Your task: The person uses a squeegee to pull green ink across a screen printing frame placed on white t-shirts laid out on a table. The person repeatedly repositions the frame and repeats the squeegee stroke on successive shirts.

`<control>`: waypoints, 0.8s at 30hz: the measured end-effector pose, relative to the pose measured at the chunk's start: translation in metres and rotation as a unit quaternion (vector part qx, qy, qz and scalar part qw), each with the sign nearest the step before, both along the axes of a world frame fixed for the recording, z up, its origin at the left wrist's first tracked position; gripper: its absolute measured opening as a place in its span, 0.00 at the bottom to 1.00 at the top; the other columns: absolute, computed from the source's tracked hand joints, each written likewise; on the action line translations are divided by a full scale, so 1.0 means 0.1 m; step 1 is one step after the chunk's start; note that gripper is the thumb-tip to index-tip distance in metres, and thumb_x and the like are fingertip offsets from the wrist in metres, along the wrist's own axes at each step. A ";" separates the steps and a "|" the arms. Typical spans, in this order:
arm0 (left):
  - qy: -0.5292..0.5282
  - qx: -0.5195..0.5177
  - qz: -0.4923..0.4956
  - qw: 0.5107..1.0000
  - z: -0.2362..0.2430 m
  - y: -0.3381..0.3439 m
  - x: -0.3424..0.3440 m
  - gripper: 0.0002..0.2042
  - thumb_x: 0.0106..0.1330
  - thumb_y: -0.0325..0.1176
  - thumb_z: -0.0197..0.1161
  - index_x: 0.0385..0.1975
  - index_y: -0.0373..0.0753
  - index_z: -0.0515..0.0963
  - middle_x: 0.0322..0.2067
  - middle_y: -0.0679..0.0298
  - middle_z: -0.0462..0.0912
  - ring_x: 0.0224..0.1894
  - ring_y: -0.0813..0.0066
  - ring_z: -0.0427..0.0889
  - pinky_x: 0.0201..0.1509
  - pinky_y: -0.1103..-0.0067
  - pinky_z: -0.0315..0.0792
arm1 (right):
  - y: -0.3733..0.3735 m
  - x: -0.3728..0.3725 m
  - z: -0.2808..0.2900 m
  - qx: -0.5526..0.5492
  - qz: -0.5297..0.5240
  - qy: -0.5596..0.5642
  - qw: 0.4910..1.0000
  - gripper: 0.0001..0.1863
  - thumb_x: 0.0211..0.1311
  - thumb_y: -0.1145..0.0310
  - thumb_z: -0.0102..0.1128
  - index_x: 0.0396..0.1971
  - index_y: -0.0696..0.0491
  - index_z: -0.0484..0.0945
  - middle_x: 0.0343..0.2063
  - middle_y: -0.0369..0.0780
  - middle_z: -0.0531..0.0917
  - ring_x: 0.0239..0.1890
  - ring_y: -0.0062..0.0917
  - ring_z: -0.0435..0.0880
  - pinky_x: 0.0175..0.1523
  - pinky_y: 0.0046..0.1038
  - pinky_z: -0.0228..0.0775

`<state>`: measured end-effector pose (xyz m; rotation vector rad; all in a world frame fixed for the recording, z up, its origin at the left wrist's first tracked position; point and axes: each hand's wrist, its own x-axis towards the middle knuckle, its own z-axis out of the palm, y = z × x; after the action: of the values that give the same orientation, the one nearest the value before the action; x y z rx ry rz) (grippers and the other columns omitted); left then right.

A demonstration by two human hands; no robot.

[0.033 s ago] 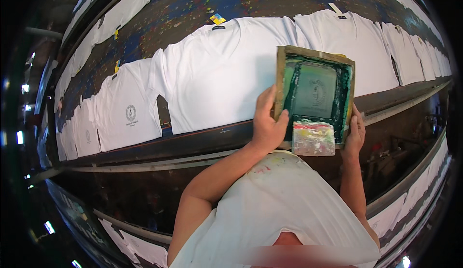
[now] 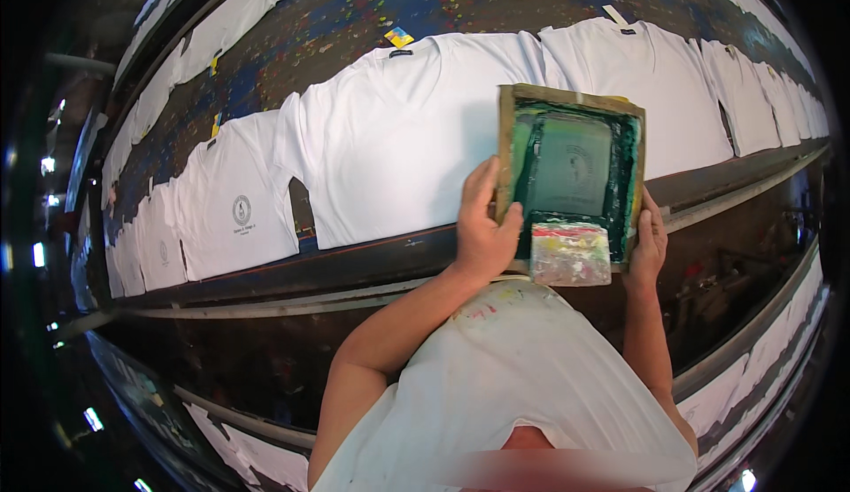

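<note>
Between my two hands is a wooden-edged screen printing frame [image 2: 567,169], held up and tilted above the near edge of the table. Its mesh is green with a round emblem, and dark green ink lines the inner border. My left hand [image 2: 485,231] grips the left side, thumb over the rim. At the opposite side my right hand [image 2: 649,242] has its fingers wrapped round the edge. A paint-smeared squeegee [image 2: 571,257] rests in the lower part of the frame. Behind and to the left lies a plain white T-shirt [image 2: 390,151], flat, with no print showing.
Left of it, another white T-shirt [image 2: 235,200] bears a dark round print. More white shirts [image 2: 637,93] continue rightward along the long table [image 2: 354,14], its surface speckled with paint. A rail [image 2: 283,304] runs along the table's front. Behind me, another row of shirts [image 2: 266,457] shows.
The screen printing frame, with the squeegee in it and both hands on it, has shifted slightly left. The shirts lie as before.
</note>
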<state>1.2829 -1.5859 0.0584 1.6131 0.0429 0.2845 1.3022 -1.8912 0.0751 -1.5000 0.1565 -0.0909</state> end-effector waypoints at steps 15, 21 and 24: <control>0.008 0.072 0.131 0.989 -0.45 1.03 0.01 0.16 0.68 0.10 0.67 0.53 0.30 0.86 0.80 0.39 0.71 0.81 0.50 0.73 0.79 0.65 0.76 | 1.15 0.41 -0.57 -0.092 0.116 -0.012 0.989 0.27 0.88 0.71 0.57 0.79 0.64 0.73 0.74 0.43 0.79 0.74 0.27 0.77 0.82 0.33 0.64; 0.010 0.050 0.129 0.990 -0.52 1.04 0.02 0.14 0.68 0.10 0.67 0.49 0.32 0.86 0.80 0.38 0.70 0.80 0.50 0.74 0.78 0.66 0.76 | 1.11 0.42 -0.64 -0.104 0.133 -0.020 0.985 0.28 0.85 0.72 0.60 0.79 0.65 0.71 0.75 0.47 0.77 0.76 0.33 0.76 0.83 0.37 0.65; 0.010 0.054 0.124 0.991 -0.56 1.05 0.01 0.14 0.68 0.10 0.67 0.49 0.31 0.86 0.81 0.38 0.69 0.80 0.51 0.75 0.77 0.66 0.77 | 1.11 0.44 -0.64 -0.135 0.139 -0.033 0.981 0.27 0.86 0.72 0.59 0.78 0.64 0.73 0.73 0.48 0.79 0.76 0.34 0.77 0.83 0.37 0.64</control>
<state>1.2836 -1.4811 0.0025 1.7196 0.2480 0.4695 1.3460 -1.7803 0.0107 -1.7721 -0.1242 0.0649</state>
